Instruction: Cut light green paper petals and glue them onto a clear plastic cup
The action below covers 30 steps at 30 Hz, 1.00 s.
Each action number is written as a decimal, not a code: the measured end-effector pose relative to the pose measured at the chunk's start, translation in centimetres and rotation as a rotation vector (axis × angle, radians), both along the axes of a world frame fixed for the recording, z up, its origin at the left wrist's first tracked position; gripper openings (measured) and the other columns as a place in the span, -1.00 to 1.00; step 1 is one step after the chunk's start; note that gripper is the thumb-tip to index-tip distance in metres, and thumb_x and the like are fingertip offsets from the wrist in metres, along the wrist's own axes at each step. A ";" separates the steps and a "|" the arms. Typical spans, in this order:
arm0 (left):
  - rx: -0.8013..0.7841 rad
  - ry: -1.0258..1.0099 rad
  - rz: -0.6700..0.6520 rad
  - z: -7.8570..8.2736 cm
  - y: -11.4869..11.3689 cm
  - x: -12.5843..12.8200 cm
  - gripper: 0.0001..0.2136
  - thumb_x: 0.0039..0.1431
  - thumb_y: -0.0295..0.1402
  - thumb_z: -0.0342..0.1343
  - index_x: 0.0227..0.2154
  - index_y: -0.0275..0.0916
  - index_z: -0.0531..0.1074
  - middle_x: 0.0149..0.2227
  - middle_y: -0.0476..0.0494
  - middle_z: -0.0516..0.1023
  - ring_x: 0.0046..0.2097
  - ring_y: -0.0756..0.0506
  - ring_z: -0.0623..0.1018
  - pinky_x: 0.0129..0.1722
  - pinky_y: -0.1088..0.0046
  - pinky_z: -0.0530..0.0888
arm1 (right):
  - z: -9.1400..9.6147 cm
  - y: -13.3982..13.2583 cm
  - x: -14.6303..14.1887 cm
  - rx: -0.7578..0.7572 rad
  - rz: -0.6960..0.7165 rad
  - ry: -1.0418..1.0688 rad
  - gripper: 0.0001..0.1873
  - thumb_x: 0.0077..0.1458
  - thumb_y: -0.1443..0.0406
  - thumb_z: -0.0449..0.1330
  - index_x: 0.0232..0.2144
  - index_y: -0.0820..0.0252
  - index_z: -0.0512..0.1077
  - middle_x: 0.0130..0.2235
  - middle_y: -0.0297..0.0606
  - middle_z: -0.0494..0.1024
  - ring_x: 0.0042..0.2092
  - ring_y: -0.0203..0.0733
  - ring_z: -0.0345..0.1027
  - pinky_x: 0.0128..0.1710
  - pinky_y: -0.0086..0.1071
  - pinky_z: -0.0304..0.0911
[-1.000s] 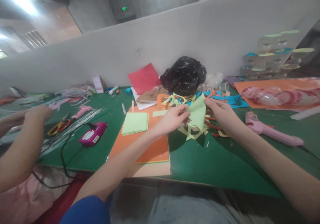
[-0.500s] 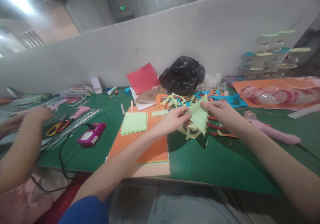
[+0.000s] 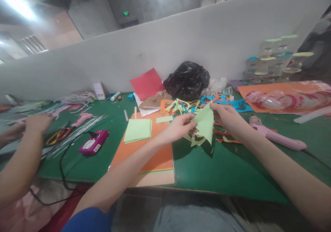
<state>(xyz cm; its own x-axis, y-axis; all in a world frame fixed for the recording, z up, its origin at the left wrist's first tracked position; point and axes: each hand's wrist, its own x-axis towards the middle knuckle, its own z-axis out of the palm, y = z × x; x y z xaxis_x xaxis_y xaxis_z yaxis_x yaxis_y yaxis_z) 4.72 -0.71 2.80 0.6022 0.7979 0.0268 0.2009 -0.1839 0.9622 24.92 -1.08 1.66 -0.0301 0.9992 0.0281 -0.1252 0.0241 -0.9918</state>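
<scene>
A sheet of light green paper [image 3: 205,122] is held up between my two hands above the table, its lower corner hanging down. My left hand [image 3: 182,125] pinches its left edge. At the upper right corner, my right hand [image 3: 224,115] grips it between thumb and fingers. Below and behind it lie cut paper scraps [image 3: 198,138] and red-handled scissors [image 3: 221,132], partly hidden by my right hand. To the left, a stack of folded green paper [image 3: 138,130] rests on orange sheets [image 3: 157,154].
A co-worker's hands [image 3: 38,123] are busy at the far left, near yellow-and-red scissors [image 3: 58,136] and a purple power strip [image 3: 93,143]. A pink glue gun [image 3: 280,135] lies right. Behind stand a black plastic bag [image 3: 187,80] and clear cups [image 3: 267,64].
The green paper stays in both hands, turned slightly so more of its face shows. The whole view has shifted a little.
</scene>
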 end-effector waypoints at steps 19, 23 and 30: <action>0.161 -0.002 0.050 1.2 -0.6 -0.5 -0.72 0.32 -0.07 0.02 -0.31 -0.20 0.29 -0.45 0.08 0.29 -0.45 0.07 0.29 -0.43 0.52 0.27 | 0.5 -1.6 -0.9 0.215 0.054 -0.429 -0.43 0.02 -0.23 0.17 -0.53 0.15 0.39 -0.53 -0.34 0.30 -0.48 -0.29 0.13 -0.50 -0.40 0.10; 0.199 -0.073 0.034 0.2 -0.1 -0.2 -0.72 0.32 -0.08 0.03 -0.20 -0.21 0.38 -0.32 -0.02 0.42 -0.34 0.04 0.38 -0.34 0.49 0.31 | 0.5 -2.1 -1.1 0.274 0.231 -0.584 -0.39 0.11 -0.24 0.07 -0.47 0.17 0.45 -0.55 -0.36 0.21 -0.51 -0.32 -0.01 -0.54 -0.41 -0.04; 0.184 -0.125 0.076 0.3 -0.4 0.0 -0.76 0.20 -0.13 0.18 -0.30 -0.23 0.42 -0.30 -0.02 0.44 -0.29 0.03 0.39 -0.30 0.49 0.31 | 0.1 -2.3 -1.2 0.307 0.288 -0.679 -0.41 0.17 -0.21 0.00 -0.47 0.16 0.40 -0.55 -0.38 0.18 -0.51 -0.32 -0.05 -0.54 -0.41 -0.08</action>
<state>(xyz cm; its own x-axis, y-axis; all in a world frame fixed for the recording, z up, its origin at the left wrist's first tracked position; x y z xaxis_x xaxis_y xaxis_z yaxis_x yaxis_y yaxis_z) 4.74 -1.08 3.10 0.5237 0.8155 0.2463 0.1020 -0.3470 0.9323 23.76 -3.39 1.77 -0.3950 0.9002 0.1835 0.4612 0.3670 -0.8078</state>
